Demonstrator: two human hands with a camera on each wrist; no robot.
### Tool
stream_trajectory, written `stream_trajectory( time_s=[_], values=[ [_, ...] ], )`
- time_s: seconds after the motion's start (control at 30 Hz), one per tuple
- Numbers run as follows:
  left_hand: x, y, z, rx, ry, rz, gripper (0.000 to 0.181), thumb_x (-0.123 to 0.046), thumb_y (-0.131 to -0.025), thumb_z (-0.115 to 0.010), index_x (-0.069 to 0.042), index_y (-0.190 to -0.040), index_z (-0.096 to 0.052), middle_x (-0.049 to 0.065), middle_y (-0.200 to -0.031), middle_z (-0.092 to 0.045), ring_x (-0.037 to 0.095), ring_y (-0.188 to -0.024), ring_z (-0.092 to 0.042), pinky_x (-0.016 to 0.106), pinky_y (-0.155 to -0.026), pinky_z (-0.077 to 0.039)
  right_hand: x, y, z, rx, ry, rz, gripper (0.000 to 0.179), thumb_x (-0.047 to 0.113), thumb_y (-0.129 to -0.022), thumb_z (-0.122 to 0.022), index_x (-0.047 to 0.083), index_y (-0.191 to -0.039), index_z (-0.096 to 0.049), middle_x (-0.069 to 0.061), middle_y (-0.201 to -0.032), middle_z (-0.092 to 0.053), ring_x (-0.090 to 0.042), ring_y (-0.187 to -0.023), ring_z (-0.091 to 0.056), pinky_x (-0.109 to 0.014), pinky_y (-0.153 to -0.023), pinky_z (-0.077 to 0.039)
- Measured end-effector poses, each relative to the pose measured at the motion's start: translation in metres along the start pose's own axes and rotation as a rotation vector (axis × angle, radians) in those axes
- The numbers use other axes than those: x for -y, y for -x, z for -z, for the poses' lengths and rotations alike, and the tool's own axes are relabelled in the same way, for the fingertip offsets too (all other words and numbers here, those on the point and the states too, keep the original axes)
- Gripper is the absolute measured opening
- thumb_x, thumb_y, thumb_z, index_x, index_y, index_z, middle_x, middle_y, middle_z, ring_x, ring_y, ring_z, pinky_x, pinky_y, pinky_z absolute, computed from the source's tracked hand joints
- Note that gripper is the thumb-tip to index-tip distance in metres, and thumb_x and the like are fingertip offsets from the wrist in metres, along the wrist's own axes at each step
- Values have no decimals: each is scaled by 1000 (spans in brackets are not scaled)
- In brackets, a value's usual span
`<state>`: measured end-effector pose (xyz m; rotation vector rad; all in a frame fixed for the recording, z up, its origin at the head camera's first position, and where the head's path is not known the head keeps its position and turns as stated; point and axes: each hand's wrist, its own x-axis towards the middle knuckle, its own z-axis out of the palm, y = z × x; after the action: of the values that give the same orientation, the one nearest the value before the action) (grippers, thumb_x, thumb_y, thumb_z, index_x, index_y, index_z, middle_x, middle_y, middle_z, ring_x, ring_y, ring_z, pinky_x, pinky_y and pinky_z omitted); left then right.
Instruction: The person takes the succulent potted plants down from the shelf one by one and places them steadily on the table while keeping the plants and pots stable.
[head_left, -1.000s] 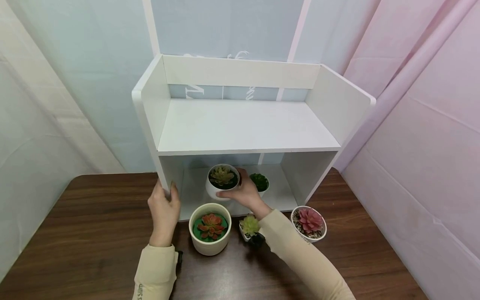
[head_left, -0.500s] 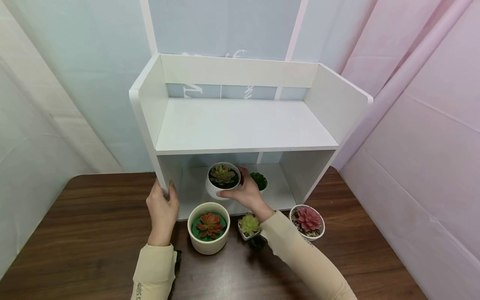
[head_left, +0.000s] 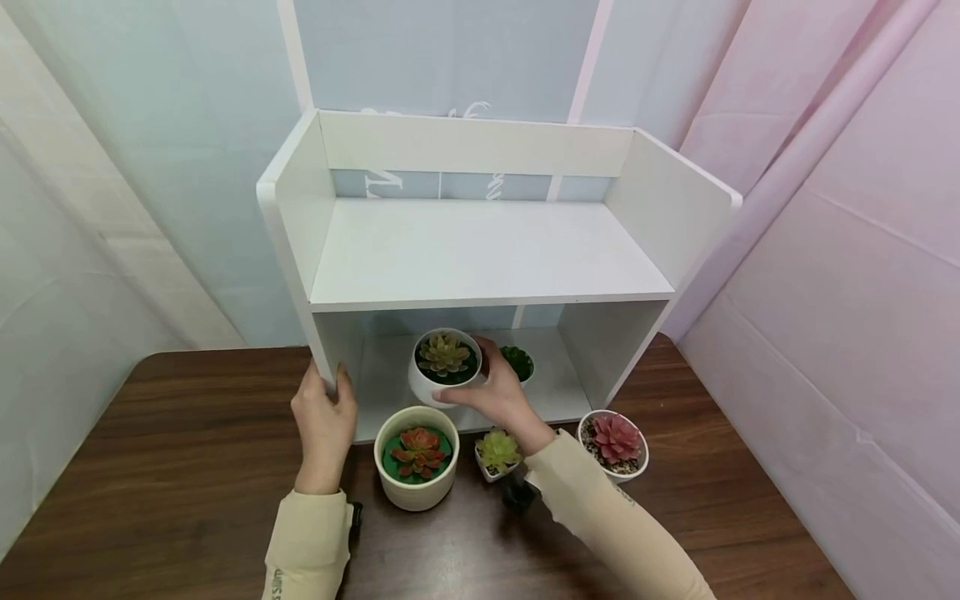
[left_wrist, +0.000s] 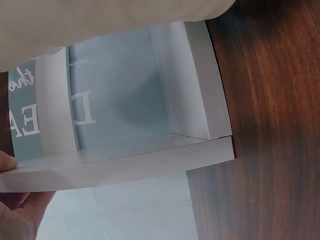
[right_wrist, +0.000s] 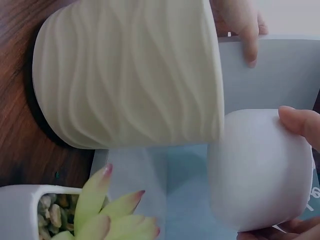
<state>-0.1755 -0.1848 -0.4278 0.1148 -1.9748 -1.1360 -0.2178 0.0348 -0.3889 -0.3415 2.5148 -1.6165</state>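
Note:
My right hand (head_left: 495, 390) grips a round white pot (head_left: 429, 385) with a yellow-green succulent (head_left: 444, 356), thumb on its near side. The pot is at the front of the lower compartment of a white shelf unit (head_left: 487, 250); in the right wrist view the white pot (right_wrist: 260, 170) appears held off the shelf floor. My left hand (head_left: 324, 421) holds the unit's left side panel (head_left: 318, 350), thumb inside and fingers outside. In the left wrist view that panel edge (left_wrist: 115, 162) runs between thumb and fingers. Behind my right hand, a small pot with a green plant (head_left: 517, 362) is partly hidden.
On the wooden table (head_left: 187, 467), a cream pot with a red succulent (head_left: 418, 454) stands before the shelf. Right of it are a small white pot with a lime succulent (head_left: 498, 452) and a white pot with a pink succulent (head_left: 617, 439).
The white pot in my right hand has come slightly lower and nearer. My left hand keeps its hold on the side panel. The head view has shifted a little.

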Motion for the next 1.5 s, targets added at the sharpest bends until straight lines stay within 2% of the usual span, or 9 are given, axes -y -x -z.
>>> stream_trajectory(
  time_s=[0.4,0.73,0.97,1.5],
  values=[
    [0,0,0,1,-5,10,27,2,-93,-54,11,-118,-57,31,-110,-63,49,-95,-63,62,-69,-51,6,10,0,1,-37,40,94,26,-68,-87,16,-146,-35,-10,-139,-47,-30,-131,-46,-49,-103,-40],
    [2,0,0,-5,-1,4,28,3,-92,-54,11,-119,-57,32,-110,-63,49,-97,-63,63,-70,-50,9,19,-1,41,-43,49,93,26,-66,-88,21,-144,-37,-3,-139,-47,-26,-132,-44,-48,-105,-38],
    [2,0,0,-7,3,3,29,3,-92,-54,11,-119,-56,32,-110,-63,49,-97,-63,63,-70,-50,13,27,-1,63,-23,109,88,22,-67,-87,17,-142,-40,-5,-136,-50,-28,-132,-44,-52,-107,-35],
    [1,0,-1,-14,-4,7,28,3,-91,-55,11,-118,-57,32,-109,-64,49,-96,-63,63,-71,-50,19,44,-2,126,-18,147,88,24,-68,-87,19,-142,-39,-2,-135,-50,-24,-126,-49,-47,-104,-39]
  ],
)
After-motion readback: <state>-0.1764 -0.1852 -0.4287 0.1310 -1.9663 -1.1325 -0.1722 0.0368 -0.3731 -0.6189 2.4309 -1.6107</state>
